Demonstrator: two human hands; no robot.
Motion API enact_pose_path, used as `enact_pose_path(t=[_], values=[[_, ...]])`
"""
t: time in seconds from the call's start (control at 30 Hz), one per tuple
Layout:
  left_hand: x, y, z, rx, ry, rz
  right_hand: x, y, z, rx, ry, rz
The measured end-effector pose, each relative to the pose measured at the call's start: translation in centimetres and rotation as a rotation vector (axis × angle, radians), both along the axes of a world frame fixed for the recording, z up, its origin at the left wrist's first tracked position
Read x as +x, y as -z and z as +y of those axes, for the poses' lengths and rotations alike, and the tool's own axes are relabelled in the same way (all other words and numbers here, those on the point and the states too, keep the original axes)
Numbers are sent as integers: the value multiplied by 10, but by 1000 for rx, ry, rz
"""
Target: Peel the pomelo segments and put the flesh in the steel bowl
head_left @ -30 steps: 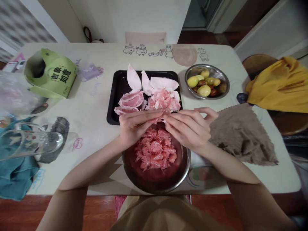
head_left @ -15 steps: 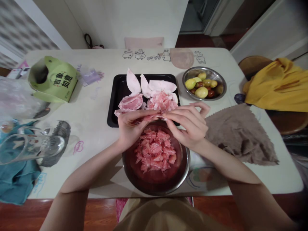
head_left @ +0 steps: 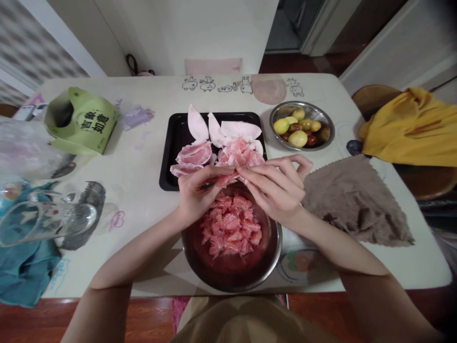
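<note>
Between my fingertips is a pink pomelo segment (head_left: 225,180), partly hidden by the fingers. My left hand (head_left: 197,189) pinches it from the left, and my right hand (head_left: 276,186) grips its membrane from the right. Both hands are above the far rim of a steel bowl (head_left: 194,271), which holds a heap of peeled pomelo flesh (head_left: 232,224). Just beyond, a black tray (head_left: 173,126) carries white rind pieces (head_left: 241,129), pink rind or membrane shells (head_left: 194,153) and a pile of pale pink membrane scraps (head_left: 240,151).
A smaller steel bowl (head_left: 330,138) of green and brown fruit stands at the back right. To the right lies a brown cloth (head_left: 357,205). On the left are a green paper box (head_left: 85,121), a glass jug (head_left: 46,219) lying over a teal cloth (head_left: 24,271), and a plastic bag (head_left: 24,147).
My fingers have shifted slightly on the segment, and more of its pink flesh now shows by my left thumb. The bowls and tray stay in place.
</note>
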State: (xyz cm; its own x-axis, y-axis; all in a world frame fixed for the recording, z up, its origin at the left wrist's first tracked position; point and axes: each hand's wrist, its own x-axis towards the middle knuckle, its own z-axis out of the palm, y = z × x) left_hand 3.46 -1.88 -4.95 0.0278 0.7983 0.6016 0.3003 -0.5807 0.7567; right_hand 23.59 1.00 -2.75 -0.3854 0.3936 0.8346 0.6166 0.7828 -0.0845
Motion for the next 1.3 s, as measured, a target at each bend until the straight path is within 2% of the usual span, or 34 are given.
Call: enact_pose_path(t=[0.17, 0.37, 0.57, 0.7, 0.83, 1.0, 1.3], values=[[-2, -3, -2, 99, -33, 117, 0, -2, -3, 130, 13, -39], [-4, -5, -5, 215, 82, 175, 6, -5, -11, 225, 53, -120], [-6, -9, -6, 206, 159, 170, 8, -6, -14, 105, -47, -49], [-5, -11, -5, 223, 151, 150, 4, -6, -11, 43, -103, 25], [-6, -10, -6, 264, 196, 148, -1, -7, -6, -6, -121, 124], [-7, -9, -7, 277, 63, 135, -2, -8, -4, -54, -131, 155], [-4, -9, -9, 220, -84, 194, 1, -7, -6, -37, -88, 54]])
